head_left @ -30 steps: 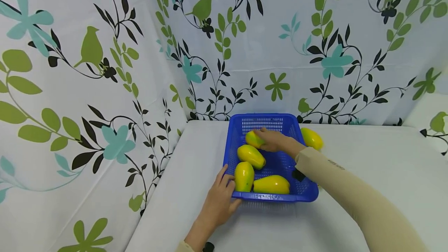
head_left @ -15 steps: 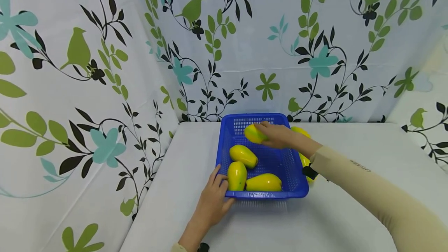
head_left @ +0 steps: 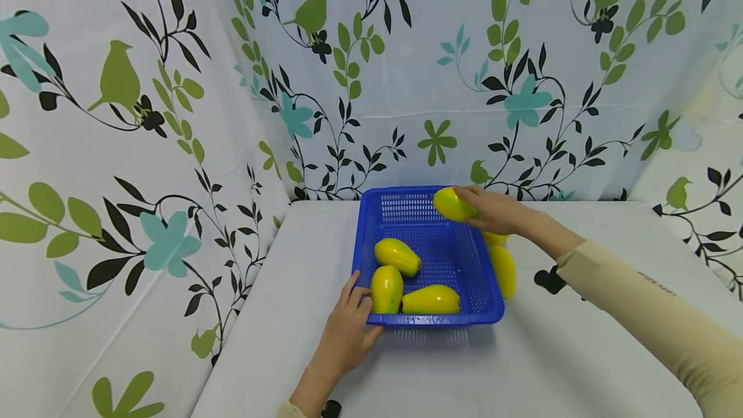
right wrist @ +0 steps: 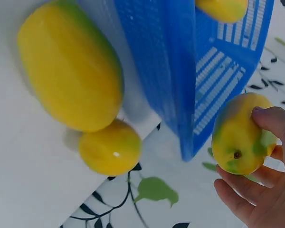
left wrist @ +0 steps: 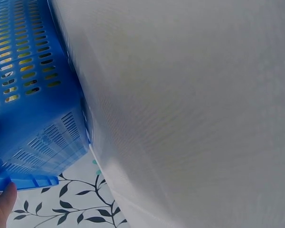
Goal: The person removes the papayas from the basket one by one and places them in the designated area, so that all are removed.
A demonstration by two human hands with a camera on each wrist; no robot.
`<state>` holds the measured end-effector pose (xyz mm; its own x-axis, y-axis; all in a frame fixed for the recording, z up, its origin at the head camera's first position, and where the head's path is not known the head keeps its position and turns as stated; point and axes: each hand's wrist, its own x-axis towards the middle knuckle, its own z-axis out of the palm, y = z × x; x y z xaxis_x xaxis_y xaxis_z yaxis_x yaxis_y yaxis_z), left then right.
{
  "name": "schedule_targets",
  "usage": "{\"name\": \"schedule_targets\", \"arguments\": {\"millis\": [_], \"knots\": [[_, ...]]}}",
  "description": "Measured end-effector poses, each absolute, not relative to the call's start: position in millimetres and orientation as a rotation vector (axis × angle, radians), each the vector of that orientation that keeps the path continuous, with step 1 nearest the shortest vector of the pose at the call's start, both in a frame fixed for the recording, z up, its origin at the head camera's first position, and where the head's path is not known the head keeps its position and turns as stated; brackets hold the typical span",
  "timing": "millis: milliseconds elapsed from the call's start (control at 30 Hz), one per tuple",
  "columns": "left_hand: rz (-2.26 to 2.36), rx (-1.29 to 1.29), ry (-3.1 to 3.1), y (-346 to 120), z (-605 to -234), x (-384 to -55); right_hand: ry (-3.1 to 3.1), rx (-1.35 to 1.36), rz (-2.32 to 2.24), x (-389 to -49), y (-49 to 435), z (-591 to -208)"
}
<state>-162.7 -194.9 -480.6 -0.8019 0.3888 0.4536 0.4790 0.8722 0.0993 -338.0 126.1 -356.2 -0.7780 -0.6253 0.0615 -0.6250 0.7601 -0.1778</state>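
A blue plastic basket (head_left: 436, 257) stands on the table, with three yellow papayas inside: one at the left (head_left: 397, 257), one in the near left corner (head_left: 386, 290), one along the near wall (head_left: 431, 300). My left hand (head_left: 344, 331) grips the basket's near left corner, fingers over the rim. My right hand (head_left: 493, 211) holds another yellow papaya (head_left: 451, 204) with green patches above the basket's far right rim. In the right wrist view the thumb is on one side of this papaya (right wrist: 242, 135), with fingers on the other.
Outside the basket's right wall two more papayas lie on the white table, a nearer one (head_left: 504, 271) and a partly hidden farther one (head_left: 495, 238). A patterned curtain (head_left: 395, 128) hangs behind the table and along its left side.
My right hand has lifted the papaya from the far left part of the basket and carried it right, to the far right rim. My left hand stays on the corner.
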Motion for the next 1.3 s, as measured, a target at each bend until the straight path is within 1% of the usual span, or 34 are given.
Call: {"name": "schedule_targets", "arguments": {"millis": [333,500,700,867,1300], "knots": [[-0.314,-0.647,-2.613,-195,-480,-163,3.040,-0.886,-0.373,-360,183,-362],[-0.304,-0.644,-2.618,-195,-479,-163,3.048,-0.725,-0.412,-369,211,-376],[-0.295,-0.642,-2.623,-196,-480,-163,3.010,-0.532,-0.423,-376,232,-403],[-0.291,-0.647,-2.631,-195,-480,-164,2.962,-0.416,-0.425,-377,245,-425],[-0.289,-0.644,-2.627,-195,-480,-164,2.910,-0.393,-0.422,-375,244,-449]]}}
